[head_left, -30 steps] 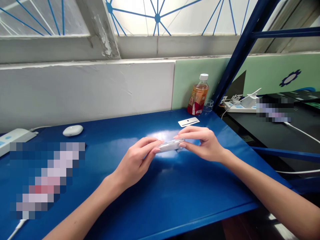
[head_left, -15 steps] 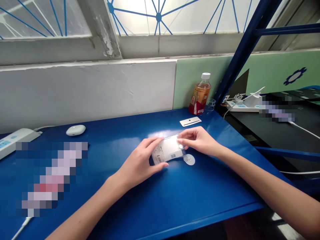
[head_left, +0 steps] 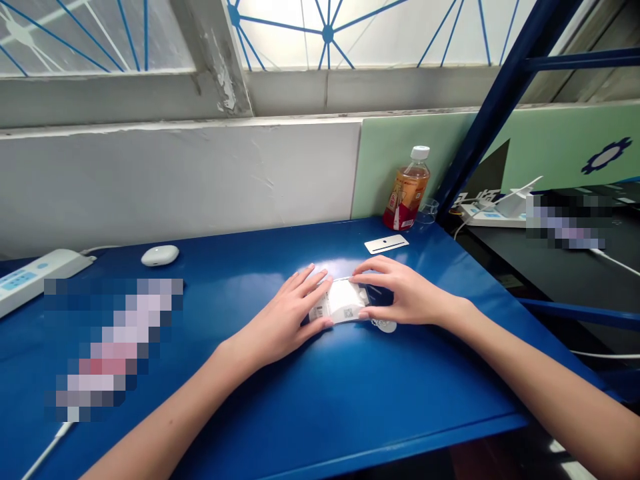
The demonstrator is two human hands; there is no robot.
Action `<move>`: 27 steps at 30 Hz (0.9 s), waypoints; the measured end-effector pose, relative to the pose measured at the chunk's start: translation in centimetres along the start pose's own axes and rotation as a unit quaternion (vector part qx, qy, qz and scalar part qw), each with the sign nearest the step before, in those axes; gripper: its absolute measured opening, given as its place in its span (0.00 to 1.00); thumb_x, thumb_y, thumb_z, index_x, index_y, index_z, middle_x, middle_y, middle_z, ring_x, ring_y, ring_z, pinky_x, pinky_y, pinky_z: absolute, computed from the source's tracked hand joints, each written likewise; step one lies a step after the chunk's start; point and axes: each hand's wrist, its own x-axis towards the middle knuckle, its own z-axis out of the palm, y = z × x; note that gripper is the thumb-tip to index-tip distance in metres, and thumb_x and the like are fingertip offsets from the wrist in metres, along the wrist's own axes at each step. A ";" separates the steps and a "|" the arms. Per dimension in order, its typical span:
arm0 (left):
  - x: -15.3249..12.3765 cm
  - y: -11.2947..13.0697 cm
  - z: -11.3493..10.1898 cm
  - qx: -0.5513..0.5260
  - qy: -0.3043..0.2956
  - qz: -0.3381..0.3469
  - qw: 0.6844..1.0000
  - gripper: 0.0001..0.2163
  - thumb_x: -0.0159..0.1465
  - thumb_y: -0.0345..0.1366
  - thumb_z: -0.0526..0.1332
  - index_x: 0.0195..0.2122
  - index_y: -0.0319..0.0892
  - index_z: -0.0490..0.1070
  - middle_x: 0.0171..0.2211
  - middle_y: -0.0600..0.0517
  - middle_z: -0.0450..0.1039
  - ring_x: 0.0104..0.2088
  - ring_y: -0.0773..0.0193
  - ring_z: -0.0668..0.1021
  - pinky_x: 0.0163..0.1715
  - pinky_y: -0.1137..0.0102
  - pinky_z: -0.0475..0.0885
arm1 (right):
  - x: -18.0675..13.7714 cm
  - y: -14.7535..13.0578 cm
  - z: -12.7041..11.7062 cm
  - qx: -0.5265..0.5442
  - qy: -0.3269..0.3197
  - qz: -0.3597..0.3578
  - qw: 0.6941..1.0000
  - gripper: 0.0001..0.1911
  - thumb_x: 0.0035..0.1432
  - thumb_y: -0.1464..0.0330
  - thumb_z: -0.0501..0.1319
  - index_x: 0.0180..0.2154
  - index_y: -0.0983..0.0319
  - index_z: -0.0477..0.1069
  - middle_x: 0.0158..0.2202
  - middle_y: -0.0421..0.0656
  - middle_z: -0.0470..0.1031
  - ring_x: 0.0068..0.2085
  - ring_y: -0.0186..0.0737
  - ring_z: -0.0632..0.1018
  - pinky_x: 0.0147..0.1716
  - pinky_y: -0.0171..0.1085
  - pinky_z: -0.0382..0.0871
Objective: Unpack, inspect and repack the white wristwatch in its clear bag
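Observation:
A small white packet (head_left: 344,301) with printed codes lies flat on the blue table (head_left: 350,400), held between both hands. My left hand (head_left: 285,320) grips its left end, fingers over the top and thumb under the near edge. My right hand (head_left: 403,293) pinches its right end, fingers curled over it. A small round clear disc (head_left: 386,326) lies on the table just below my right hand.
A white card (head_left: 386,243) lies farther back. A bottle of amber drink (head_left: 409,190) and a clear cup (head_left: 427,211) stand at the back right corner. A white earbud case (head_left: 160,255) and a power strip (head_left: 35,277) sit at the left. A blue rack post (head_left: 495,107) rises at right.
The packet, held edge-up a second ago, has been turned flat and lowered onto the table. Both hands stayed on its ends and closed in over it.

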 end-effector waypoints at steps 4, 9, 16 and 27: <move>0.0 0.7 -0.3 0.029 0.025 0.026 0.999 0.25 0.68 0.50 0.58 0.63 0.43 0.65 0.67 0.42 0.58 0.69 0.45 0.54 0.63 0.47 0.60 | -0.1 0.1 0.1 -0.013 0.001 0.013 1.000 0.20 0.61 0.59 0.64 0.53 0.59 0.73 0.53 0.53 0.73 0.53 0.52 0.75 0.50 0.50 0.72; 0.0 1.6 -0.2 0.058 0.103 0.051 0.992 0.15 0.66 0.48 0.62 0.41 0.40 0.76 0.53 0.41 0.76 0.59 0.44 0.72 0.56 0.49 0.69 | 0.0 0.2 0.4 -0.026 0.015 0.007 1.000 0.12 0.67 0.65 0.57 0.48 0.58 0.78 0.50 0.51 0.75 0.50 0.48 0.76 0.48 0.48 0.73; 0.1 1.7 0.1 0.012 0.111 0.022 0.994 0.25 0.61 0.50 0.66 0.54 0.40 0.68 0.59 0.38 0.70 0.59 0.46 0.72 0.56 0.51 0.70 | 0.0 0.0 0.4 -0.042 0.021 0.010 0.999 0.15 0.68 0.69 0.54 0.50 0.60 0.75 0.47 0.51 0.77 0.50 0.50 0.75 0.49 0.50 0.73; 0.2 2.3 0.8 0.026 0.052 0.012 0.998 0.36 0.58 0.58 0.65 0.60 0.36 0.66 0.60 0.36 0.69 0.60 0.44 0.71 0.63 0.48 0.61 | -0.4 -1.5 -0.1 -0.002 -0.100 0.011 0.995 0.45 0.52 0.48 0.67 0.64 0.66 0.61 0.62 0.58 0.67 0.63 0.60 0.67 0.60 0.55 0.64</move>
